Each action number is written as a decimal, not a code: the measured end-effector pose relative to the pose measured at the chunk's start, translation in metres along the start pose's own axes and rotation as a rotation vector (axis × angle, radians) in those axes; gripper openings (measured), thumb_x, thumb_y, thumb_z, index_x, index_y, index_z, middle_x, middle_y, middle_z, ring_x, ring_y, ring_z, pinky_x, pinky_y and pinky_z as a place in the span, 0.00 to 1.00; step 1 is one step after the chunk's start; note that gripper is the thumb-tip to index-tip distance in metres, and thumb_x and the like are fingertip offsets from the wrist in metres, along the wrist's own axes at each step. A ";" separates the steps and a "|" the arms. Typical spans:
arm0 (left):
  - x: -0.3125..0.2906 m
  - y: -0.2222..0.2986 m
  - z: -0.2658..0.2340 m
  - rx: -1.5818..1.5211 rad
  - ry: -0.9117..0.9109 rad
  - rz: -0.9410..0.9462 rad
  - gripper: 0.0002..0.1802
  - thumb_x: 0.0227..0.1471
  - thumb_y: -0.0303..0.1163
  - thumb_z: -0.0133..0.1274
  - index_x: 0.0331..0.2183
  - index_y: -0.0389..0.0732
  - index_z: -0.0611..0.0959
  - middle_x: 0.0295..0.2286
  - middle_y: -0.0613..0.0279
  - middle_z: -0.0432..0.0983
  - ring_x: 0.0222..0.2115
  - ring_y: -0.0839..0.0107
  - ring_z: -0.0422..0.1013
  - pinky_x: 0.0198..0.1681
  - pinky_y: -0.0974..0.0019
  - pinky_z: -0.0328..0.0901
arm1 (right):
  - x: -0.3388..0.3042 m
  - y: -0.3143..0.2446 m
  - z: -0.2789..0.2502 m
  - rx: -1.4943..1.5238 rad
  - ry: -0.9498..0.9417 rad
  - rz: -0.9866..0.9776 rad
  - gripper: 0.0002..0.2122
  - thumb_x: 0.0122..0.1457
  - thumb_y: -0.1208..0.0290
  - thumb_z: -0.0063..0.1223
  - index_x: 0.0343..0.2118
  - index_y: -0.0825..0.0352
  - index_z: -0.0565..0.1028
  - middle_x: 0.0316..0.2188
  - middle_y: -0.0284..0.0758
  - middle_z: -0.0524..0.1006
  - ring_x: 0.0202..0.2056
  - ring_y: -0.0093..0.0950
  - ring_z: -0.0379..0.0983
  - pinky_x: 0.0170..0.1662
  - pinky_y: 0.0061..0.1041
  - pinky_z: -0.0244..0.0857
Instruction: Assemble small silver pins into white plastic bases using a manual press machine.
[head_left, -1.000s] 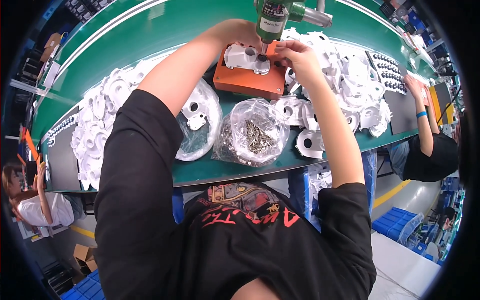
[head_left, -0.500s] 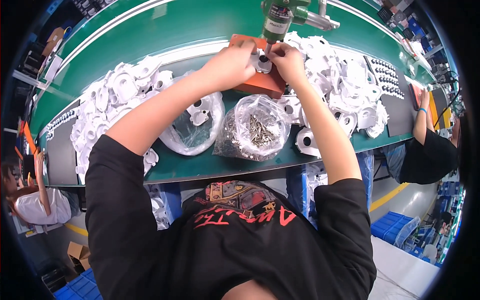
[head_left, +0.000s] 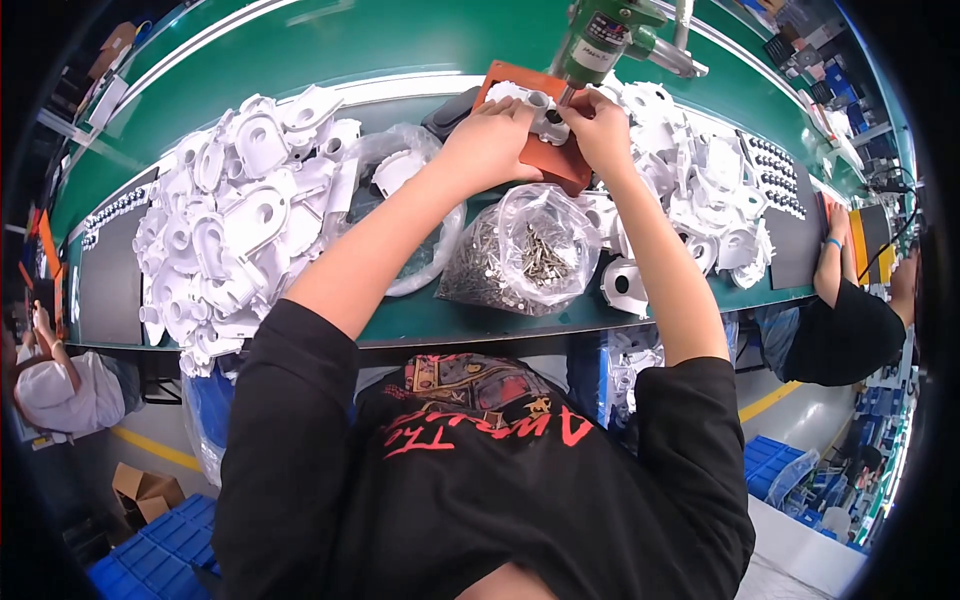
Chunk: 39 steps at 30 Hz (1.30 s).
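Note:
An orange block (head_left: pixel 560 167) under a green powered driver (head_left: pixel 597 45) carries a white plastic housing (head_left: pixel 542 104) with round holes. My left hand (head_left: pixel 495 142) is closed on the near-left side of the housing, fingers lying across its edge. My right hand (head_left: pixel 602 133) has its fingertips pinched at the housing's right side, close to the driver's metal bit (head_left: pixel 568 95). Whatever those fingertips hold is too small or hidden to make out. Nearer to me, between my forearms, stands a clear bag of metal screws (head_left: pixel 545 258).
White housings heap up at left (head_left: pixel 245 215) and right (head_left: pixel 715 190). Beside the screw bag, my left forearm partly covers another clear bag (head_left: pixel 425 270). A dark tray of small black parts (head_left: pixel 775 165) lies far right. Co-workers sit at both sides; blue crates (head_left: pixel 165 545) stand below.
The view has shifted, so the bench things sit farther right. My left hand has drawn back toward me along the housing, showing more of its far-left end. My right hand stays by the bit.

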<state>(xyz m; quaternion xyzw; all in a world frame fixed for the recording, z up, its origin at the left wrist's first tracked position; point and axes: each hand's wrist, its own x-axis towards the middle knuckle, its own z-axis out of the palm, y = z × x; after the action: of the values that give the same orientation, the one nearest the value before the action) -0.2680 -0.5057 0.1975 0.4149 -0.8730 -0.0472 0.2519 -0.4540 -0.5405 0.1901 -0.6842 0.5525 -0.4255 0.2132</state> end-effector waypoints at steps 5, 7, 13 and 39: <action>-0.002 0.001 0.005 -0.056 0.026 -0.067 0.38 0.29 0.42 0.65 0.40 0.32 0.69 0.39 0.46 0.71 0.43 0.53 0.67 0.47 0.59 0.62 | -0.006 0.000 0.000 -0.019 -0.008 -0.063 0.09 0.49 0.73 0.54 0.31 0.74 0.75 0.23 0.37 0.77 0.25 0.23 0.72 0.31 0.22 0.64; -0.006 -0.001 0.008 -0.186 0.084 -0.123 0.37 0.25 0.43 0.67 0.38 0.32 0.71 0.39 0.46 0.72 0.44 0.52 0.67 0.53 0.58 0.58 | -0.012 0.003 -0.001 0.040 -0.023 -0.059 0.09 0.50 0.74 0.53 0.32 0.74 0.74 0.25 0.38 0.77 0.26 0.23 0.72 0.32 0.21 0.64; -0.008 -0.001 0.006 -0.188 0.079 -0.111 0.40 0.28 0.41 0.65 0.44 0.33 0.70 0.45 0.49 0.68 0.48 0.53 0.63 0.51 0.59 0.59 | -0.026 -0.012 -0.017 -0.218 -0.159 -0.294 0.12 0.51 0.79 0.47 0.39 0.72 0.74 0.36 0.40 0.74 0.36 0.31 0.71 0.42 0.27 0.63; -0.010 -0.006 0.016 -0.186 0.220 -0.034 0.34 0.25 0.39 0.67 0.37 0.34 0.75 0.43 0.49 0.68 0.49 0.54 0.61 0.55 0.57 0.54 | 0.182 -0.066 -0.208 -0.370 0.362 0.053 0.13 0.54 0.64 0.43 0.31 0.65 0.77 0.28 0.33 0.77 0.21 0.19 0.70 0.27 0.19 0.63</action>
<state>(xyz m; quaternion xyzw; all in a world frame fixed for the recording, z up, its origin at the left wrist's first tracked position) -0.2663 -0.5043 0.1774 0.4074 -0.8247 -0.0862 0.3827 -0.5810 -0.6540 0.4173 -0.6095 0.6678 -0.4272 -0.0069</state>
